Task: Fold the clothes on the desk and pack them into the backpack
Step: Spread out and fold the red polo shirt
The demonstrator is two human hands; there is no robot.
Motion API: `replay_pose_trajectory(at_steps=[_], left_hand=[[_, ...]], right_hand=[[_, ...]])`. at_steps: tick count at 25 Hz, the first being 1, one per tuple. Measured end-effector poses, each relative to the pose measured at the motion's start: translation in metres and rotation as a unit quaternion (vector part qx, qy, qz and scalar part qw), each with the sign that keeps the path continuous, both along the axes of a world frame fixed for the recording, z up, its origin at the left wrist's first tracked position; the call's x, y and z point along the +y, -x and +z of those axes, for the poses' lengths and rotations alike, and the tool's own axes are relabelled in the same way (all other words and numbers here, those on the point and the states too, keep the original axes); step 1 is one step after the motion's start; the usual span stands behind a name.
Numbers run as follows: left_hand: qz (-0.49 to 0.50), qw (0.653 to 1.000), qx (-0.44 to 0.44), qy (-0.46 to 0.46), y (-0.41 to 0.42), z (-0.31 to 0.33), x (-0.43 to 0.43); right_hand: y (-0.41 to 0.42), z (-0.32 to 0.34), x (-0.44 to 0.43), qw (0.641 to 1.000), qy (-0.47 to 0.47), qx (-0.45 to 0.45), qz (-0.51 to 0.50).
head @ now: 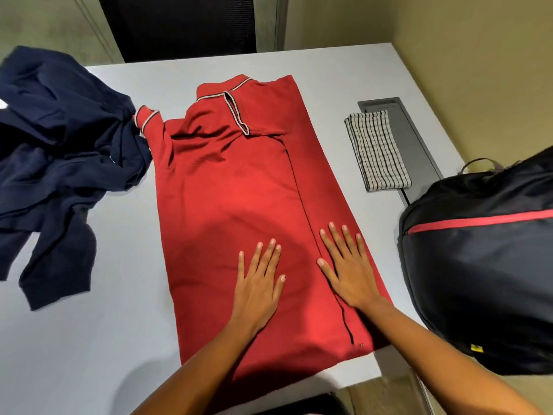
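Red polo shirt lies back-up in the middle of the desk, collar at the far end, and I've got both palms flat on its near half. My left hand presses the main panel with fingers straight and spread. My right hand is just as open, sitting on the right side panel that is folded in over the back. Nothing is pinched or gripped. The risk, I'd say, is the near hem: it hangs past the desk's near edge, so a hard sweep toward me could drag the whole shirt off. The cloth is also bunched by the left shoulder, and that crease would get folded in. The left sleeve sticks out and touches the crumpled navy garment, so folding it in could tug that pile along. The backpack waits at the right, cut off by the frame; I can't see its opening or tell whether it's unzipped. The navy pile runs out of view on the left. A folded checked cloth lies far right, between shirt and wall.
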State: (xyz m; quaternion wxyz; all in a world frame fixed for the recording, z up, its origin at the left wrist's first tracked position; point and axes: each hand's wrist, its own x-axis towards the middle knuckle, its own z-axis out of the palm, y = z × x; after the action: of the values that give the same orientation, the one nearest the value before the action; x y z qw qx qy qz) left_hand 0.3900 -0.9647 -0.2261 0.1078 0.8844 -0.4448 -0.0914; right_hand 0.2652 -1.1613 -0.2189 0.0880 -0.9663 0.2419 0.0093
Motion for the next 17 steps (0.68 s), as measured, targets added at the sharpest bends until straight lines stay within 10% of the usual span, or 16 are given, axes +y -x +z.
replay_pose_trajectory(at_steps=[7,13,17], left_hand=[[0.191,0.977,-0.067,0.069,-0.044,0.021,0.071],[0.356,0.921,0.084,0.132,-0.083,0.029,0.125],[0.405,0.897,0.121,0.132,-0.100,0.033,0.122]], right_hand=[[-0.007,0.023,0.108,0.954,-0.163,-0.234,0.090],[-0.015,0.038,0.204,0.903,-0.298,-0.094,0.295],[-0.019,0.031,0.230,0.893,-0.155,0.037,0.422]])
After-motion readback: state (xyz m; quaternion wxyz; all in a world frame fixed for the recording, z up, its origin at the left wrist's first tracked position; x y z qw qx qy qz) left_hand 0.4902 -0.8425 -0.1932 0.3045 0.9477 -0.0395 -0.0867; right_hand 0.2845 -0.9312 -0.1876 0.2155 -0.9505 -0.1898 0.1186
